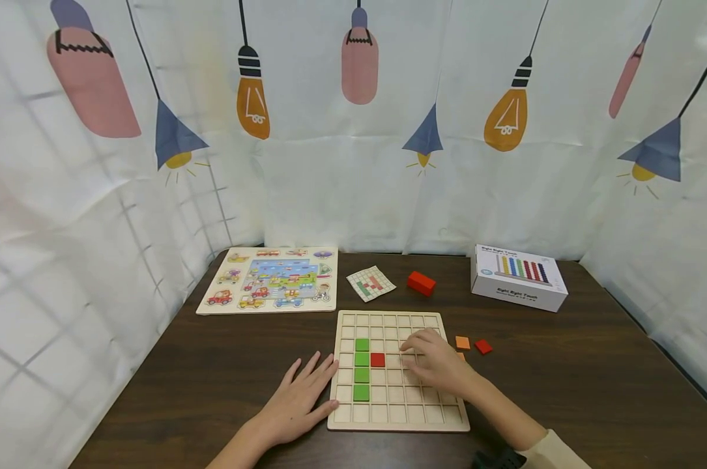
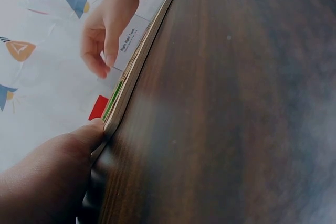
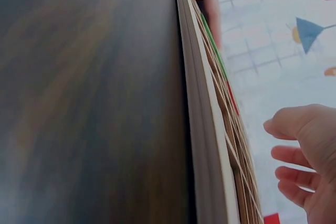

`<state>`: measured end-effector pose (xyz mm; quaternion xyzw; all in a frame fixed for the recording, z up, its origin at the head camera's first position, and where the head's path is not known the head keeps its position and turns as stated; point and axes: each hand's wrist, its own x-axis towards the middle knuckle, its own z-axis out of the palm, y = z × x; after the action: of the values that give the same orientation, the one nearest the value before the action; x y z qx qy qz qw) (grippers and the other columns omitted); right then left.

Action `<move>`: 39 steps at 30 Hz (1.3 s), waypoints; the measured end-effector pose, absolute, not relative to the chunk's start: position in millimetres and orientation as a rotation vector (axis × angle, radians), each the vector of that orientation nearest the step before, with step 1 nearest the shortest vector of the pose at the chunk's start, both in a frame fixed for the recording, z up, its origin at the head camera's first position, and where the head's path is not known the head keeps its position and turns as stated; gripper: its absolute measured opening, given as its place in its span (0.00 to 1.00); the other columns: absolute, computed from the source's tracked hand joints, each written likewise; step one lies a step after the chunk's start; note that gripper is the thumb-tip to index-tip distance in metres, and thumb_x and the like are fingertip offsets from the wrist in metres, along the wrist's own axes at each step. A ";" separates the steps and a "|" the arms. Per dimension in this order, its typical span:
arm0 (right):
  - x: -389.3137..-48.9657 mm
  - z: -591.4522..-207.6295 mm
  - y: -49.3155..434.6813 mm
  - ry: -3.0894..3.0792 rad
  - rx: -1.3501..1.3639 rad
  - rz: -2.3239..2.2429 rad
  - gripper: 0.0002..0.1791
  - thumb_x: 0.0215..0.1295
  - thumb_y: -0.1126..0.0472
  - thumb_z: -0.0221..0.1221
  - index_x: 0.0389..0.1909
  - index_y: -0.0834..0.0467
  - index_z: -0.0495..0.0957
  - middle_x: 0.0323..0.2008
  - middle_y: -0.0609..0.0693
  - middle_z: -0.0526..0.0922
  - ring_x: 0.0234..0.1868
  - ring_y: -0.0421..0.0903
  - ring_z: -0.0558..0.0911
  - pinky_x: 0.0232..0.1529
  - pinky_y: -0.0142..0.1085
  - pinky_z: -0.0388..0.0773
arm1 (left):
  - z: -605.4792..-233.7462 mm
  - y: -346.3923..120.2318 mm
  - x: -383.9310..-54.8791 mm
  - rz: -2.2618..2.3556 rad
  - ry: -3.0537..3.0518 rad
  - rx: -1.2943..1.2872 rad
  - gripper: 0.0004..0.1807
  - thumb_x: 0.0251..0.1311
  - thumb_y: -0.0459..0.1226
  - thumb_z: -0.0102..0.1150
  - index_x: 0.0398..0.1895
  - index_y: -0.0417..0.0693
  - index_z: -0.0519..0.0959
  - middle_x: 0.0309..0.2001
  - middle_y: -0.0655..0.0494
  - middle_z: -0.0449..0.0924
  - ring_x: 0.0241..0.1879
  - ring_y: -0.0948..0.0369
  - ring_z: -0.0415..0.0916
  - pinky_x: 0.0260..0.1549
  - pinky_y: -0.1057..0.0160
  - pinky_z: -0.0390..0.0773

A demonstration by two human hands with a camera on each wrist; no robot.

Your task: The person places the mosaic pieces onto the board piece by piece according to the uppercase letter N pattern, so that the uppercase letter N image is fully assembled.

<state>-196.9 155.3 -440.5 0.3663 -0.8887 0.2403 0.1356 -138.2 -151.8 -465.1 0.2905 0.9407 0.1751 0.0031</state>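
Note:
A wooden grid board (image 1: pixel 391 413) lies on the dark table. One of its columns bears several green square tiles (image 1: pixel 361 375), and a red tile (image 1: pixel 378 359) sits in the column beside them. My left hand (image 1: pixel 297 400) lies flat at the board's left edge, fingers spread, fingertips and thumb at the rim. Over the right half of the board is my right hand (image 1: pixel 438 365), its fingers loosely bent. In the right wrist view that hand (image 3: pixel 310 156) shows nothing between thumb and fingers, and it is raised above the board's surface.
Orange (image 1: pixel 462 342) and red loose tiles (image 1: pixel 483 346) lie right of the board. Behind it are a pattern card (image 1: pixel 371 284) and a red block (image 1: pixel 421 283). A vehicle picture puzzle (image 1: pixel 212 303) stands back left, a white box (image 1: pixel 517 280) back right. A printed curtain (image 1: pixel 330 189) hangs behind.

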 end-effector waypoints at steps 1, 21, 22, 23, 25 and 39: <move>-196.4 -440.2 158.4 -2.580 1.048 0.706 0.09 0.53 0.62 0.65 0.36 0.54 0.79 0.39 0.42 0.77 0.45 0.41 0.72 0.44 0.38 0.74 | -465.0 -151.7 -138.3 0.548 2.950 0.911 0.37 0.65 0.59 0.35 0.71 0.50 0.52 0.70 0.54 0.50 0.69 0.51 0.41 0.61 0.42 0.38; -179.4 -448.5 222.2 -2.539 0.833 0.692 0.13 0.46 0.66 0.69 0.35 0.54 0.80 0.32 0.41 0.78 0.38 0.41 0.72 0.33 0.35 0.73 | -463.9 -151.3 -138.2 0.546 2.949 0.921 0.37 0.65 0.59 0.35 0.71 0.50 0.52 0.70 0.54 0.50 0.69 0.51 0.41 0.61 0.42 0.39; -178.0 -449.6 225.8 -2.534 0.840 0.690 0.14 0.46 0.66 0.69 0.35 0.54 0.80 0.32 0.41 0.78 0.37 0.41 0.72 0.33 0.35 0.73 | -464.0 -151.2 -138.5 0.546 2.949 0.923 0.37 0.65 0.59 0.35 0.71 0.50 0.52 0.70 0.54 0.51 0.69 0.51 0.41 0.61 0.42 0.39; -176.5 -450.9 229.2 -2.527 0.847 0.684 0.15 0.45 0.66 0.69 0.36 0.54 0.80 0.32 0.40 0.78 0.37 0.41 0.72 0.32 0.35 0.73 | -464.2 -151.1 -138.7 0.545 2.949 0.924 0.37 0.65 0.59 0.35 0.71 0.50 0.52 0.70 0.54 0.51 0.69 0.51 0.41 0.61 0.42 0.39; -173.2 -452.9 235.4 -2.519 0.861 0.670 0.15 0.44 0.65 0.70 0.35 0.53 0.80 0.33 0.39 0.78 0.36 0.39 0.72 0.32 0.35 0.74 | -464.1 -150.9 -139.1 0.543 2.950 0.925 0.37 0.65 0.59 0.35 0.71 0.50 0.52 0.70 0.54 0.51 0.69 0.51 0.41 0.61 0.42 0.38; -151.5 -462.3 257.0 -2.563 0.945 0.742 0.16 0.47 0.62 0.69 0.36 0.45 0.78 0.36 0.33 0.76 0.39 0.34 0.72 0.36 0.34 0.74 | -465.3 -151.8 -139.9 0.547 2.943 0.912 0.37 0.65 0.60 0.34 0.71 0.50 0.52 0.70 0.54 0.50 0.69 0.51 0.41 0.61 0.41 0.38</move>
<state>-151.5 257.0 -462.3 0.3298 -0.8945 0.2590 0.1551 -139.9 -151.8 -465.3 0.2914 0.9405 0.1748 0.0063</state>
